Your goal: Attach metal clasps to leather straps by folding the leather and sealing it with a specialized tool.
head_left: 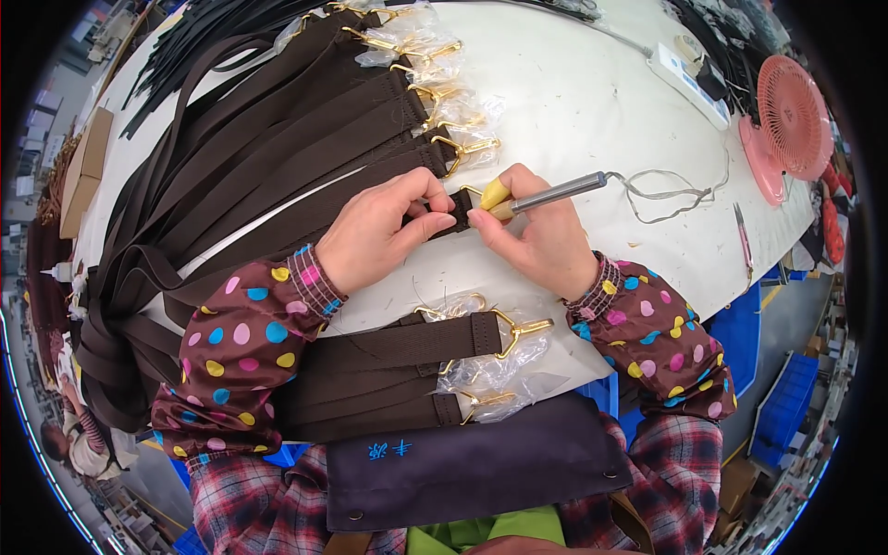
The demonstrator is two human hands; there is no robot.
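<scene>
My left hand (384,227) is closed in a pinch at the end of a dark brown webbing strap (319,215), which runs off to the left across the table. My right hand (546,242) grips a grey pen-shaped tool (560,192) with a thin cord; its tip is hidden by my fingers. A yellow finger cot (496,193) covers one right fingertip. Between both hands is the strap's stitched end, with part of a gold metal fitting (472,190) showing. Nearer to me lie more brown straps (398,350) with gold snap hooks (518,331) partly wrapped in clear plastic.
Beyond my left hand, many brown straps (305,120) lie side by side, their gold hooks bagged. A white power strip (689,83), a pink fan (791,120) and small snips (743,240) sit to the right. Blue bins (784,407) stand below the white table (592,92).
</scene>
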